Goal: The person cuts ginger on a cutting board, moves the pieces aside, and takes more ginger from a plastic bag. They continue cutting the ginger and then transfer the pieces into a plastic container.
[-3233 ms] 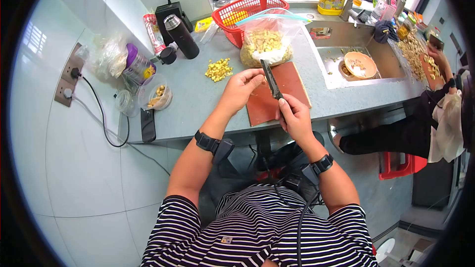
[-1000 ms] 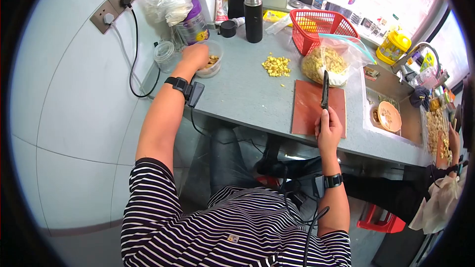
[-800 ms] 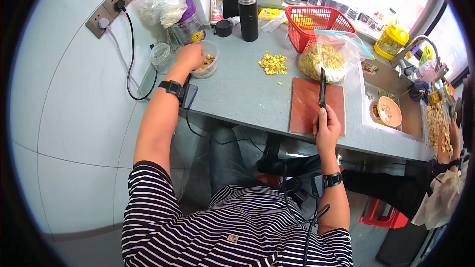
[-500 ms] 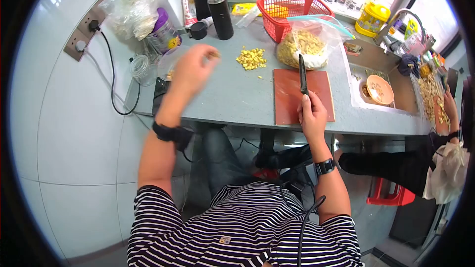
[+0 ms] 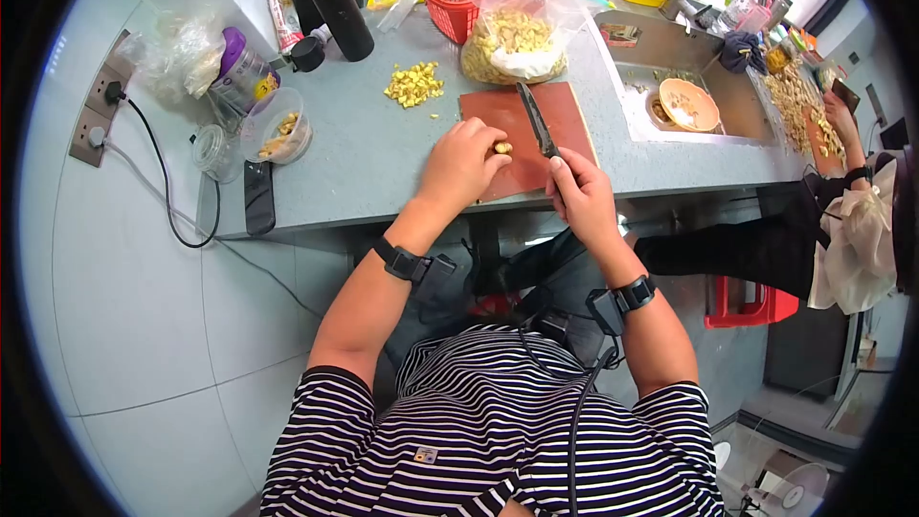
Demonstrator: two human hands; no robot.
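Note:
My left hand [image 5: 463, 165] rests over the left side of the reddish-brown cutting board [image 5: 560, 107], its fingers closed on a small yellowish-brown food piece [image 5: 503, 147]. In my right hand [image 5: 584, 193] is a dark-bladed knife [image 5: 538, 122], gripped by the handle, its blade slanting up and left above the board. Beyond the board stands an open zip bag [image 5: 517, 43] full of similar pieces. A pile of chopped yellow pieces [image 5: 414, 84] lies on the counter to the left. Farther left, a clear plastic tub [image 5: 295, 146] holds some brownish pieces.
A red basket [image 5: 436, 2] stands behind the bag. The sink [image 5: 622, 56] on the right contains an orange bowl [image 5: 689, 103]. At the back left are a black thermos [image 5: 343, 17] and its cup [image 5: 307, 54]. A phone [image 5: 258, 197] lies near the edge. Another person's hand [image 5: 840, 120] is far right.
My left hand has moved right from over the tub to the cutting board, with a piece in its fingers. The knife stays in my right hand, now tilted more to the left. The view has shifted.

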